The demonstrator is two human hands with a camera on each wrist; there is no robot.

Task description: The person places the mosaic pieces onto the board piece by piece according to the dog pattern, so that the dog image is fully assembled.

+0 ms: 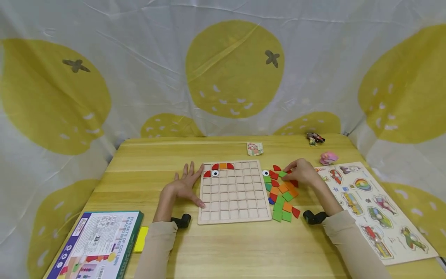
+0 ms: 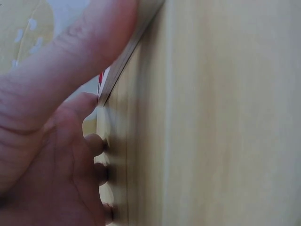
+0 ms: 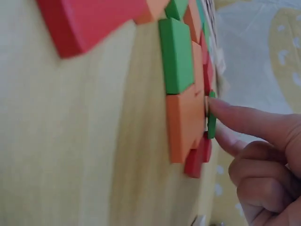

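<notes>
A wooden grid board (image 1: 230, 197) lies at the middle of the table. In its top rows sit red quarter-round tiles (image 1: 215, 166), an orange square tile (image 1: 223, 166) and a white eye tile (image 1: 215, 173). My left hand (image 1: 182, 186) spreads its fingers at the board's left side, its thumb over the edge; the left wrist view shows the thumb (image 2: 80, 56) against the board's side. To the right of the board, my right hand (image 1: 302, 171) pinches a green square tile (image 3: 212, 115) between thumb and index finger, at the far side of a loose tile pile (image 1: 287, 195).
A wooden picture puzzle board (image 1: 369, 209) lies at the right, with a pink toy (image 1: 328, 158) and a small dark toy (image 1: 315, 138) behind it. A small pattern card (image 1: 255, 148) is beyond the grid. At front left lies a flat box (image 1: 97, 244) beside a yellow piece (image 1: 141, 239).
</notes>
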